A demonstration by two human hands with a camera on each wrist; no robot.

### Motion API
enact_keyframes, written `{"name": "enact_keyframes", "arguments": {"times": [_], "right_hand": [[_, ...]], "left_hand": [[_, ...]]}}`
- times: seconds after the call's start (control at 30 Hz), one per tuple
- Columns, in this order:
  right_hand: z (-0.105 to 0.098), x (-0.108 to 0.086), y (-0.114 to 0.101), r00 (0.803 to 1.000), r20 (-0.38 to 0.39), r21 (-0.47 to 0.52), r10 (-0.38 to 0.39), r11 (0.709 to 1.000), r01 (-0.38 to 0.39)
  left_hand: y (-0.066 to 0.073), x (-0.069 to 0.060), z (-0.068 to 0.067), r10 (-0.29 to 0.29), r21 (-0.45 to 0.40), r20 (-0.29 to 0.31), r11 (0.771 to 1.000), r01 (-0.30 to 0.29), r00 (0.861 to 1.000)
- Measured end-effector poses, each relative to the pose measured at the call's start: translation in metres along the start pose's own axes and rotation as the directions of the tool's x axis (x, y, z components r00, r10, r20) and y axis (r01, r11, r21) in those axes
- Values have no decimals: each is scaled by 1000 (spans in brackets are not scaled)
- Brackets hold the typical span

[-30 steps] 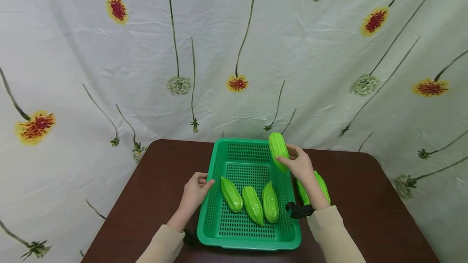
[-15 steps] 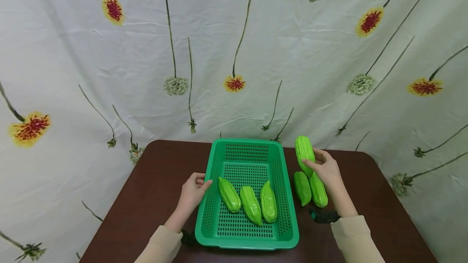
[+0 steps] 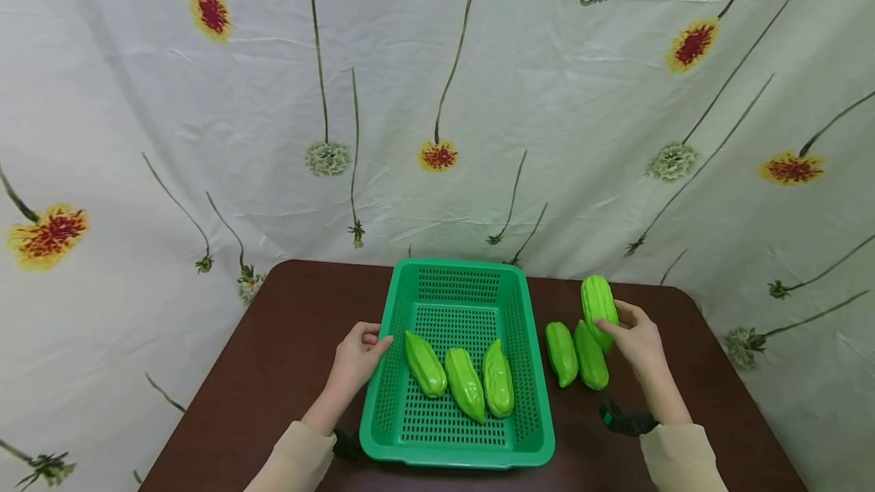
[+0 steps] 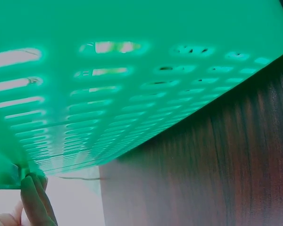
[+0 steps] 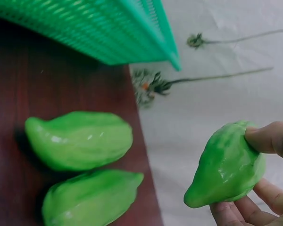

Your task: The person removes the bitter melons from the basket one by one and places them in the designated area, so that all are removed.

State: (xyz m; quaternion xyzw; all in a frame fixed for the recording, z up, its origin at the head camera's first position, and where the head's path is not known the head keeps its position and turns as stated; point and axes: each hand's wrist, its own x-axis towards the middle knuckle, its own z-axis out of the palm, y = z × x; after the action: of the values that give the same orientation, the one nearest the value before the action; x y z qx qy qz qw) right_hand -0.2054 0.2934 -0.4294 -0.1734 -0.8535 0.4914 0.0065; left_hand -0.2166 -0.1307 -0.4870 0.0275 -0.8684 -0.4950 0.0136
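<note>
In the head view my left hand pinches the left rim of a green plastic basket, thumb on top and fingers curled beneath. Its fingers show under the rim in the left wrist view. My right hand holds a ridged, bright green bitter melon between thumb and fingers, raised right of the basket. That melon tapers to a point in the right wrist view. Two more melons lie side by side on the table: the nearer to the basket and its neighbour. Inside the basket, three others rest toward the front.
The dark brown wooden table has rounded far corners. Behind it hangs a pale cloth printed with flowers and stems. Dark straps with devices sit at both wrists, the right one plainly visible.
My right hand has carried the bitter melon from above the basket's right rim to the right, then lower beside the two table melons. My left hand keeps its hold on the rim.
</note>
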Motion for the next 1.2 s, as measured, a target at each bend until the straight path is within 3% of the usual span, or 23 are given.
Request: {"name": "enact_keyframes", "arguments": {"times": [0.5,0.7,1.2], "right_hand": [[-6,8,49,996,-49,-143,70,987,-76],[-4,8,67,993,-48,-153,104,982,-111],[-1,6,85,989,5,-172,150,974,-147]], "left_hand": [[-2,1,1,-2,1,-6,1000,2,1000],[-3,3,2,-11,-3,-6,1000,11,1000],[-3,2,1,-23,-4,1,1000,23,1000]]}}
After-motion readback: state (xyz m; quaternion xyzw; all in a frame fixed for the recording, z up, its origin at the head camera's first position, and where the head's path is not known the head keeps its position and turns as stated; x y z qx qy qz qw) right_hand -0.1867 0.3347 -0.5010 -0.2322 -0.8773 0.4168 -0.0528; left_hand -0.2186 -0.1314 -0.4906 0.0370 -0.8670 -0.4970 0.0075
